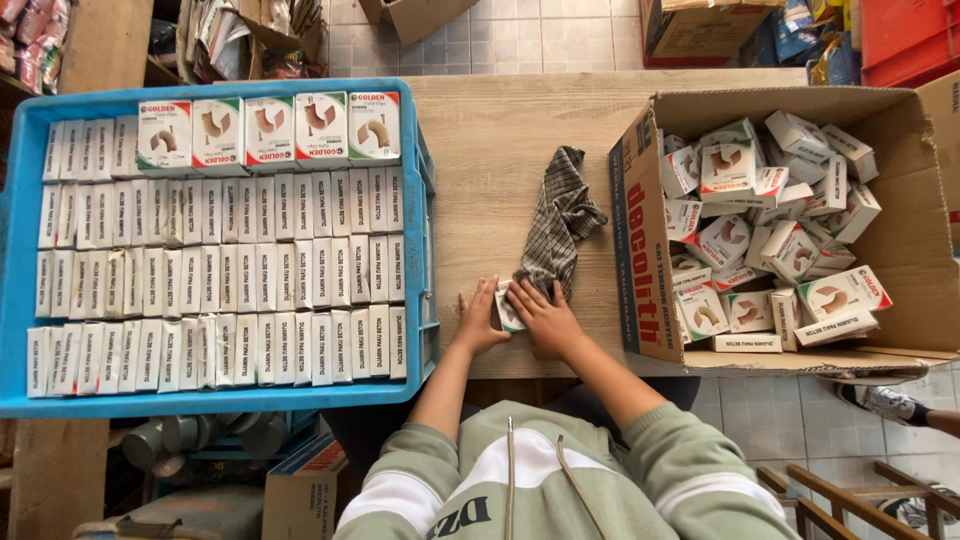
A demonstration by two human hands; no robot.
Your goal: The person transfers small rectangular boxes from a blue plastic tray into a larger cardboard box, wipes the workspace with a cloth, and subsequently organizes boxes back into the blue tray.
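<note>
A blue crate of packed boxes sits at left. On the table, a small box stands between both hands: left hand curled against its side, right hand gripping it, touching a checked cloth. A carton of loose boxes lies right.

I see both hands together on the wooden table, near its front edge. My left hand and my right hand hold one small white box between them, and the box lies on the table. A checked grey cloth lies just behind the right hand and touches it. On the left stands a blue plastic crate with small boxes packed in neat rows. On the right an open cardboard carton holds similar boxes in a loose heap.
</note>
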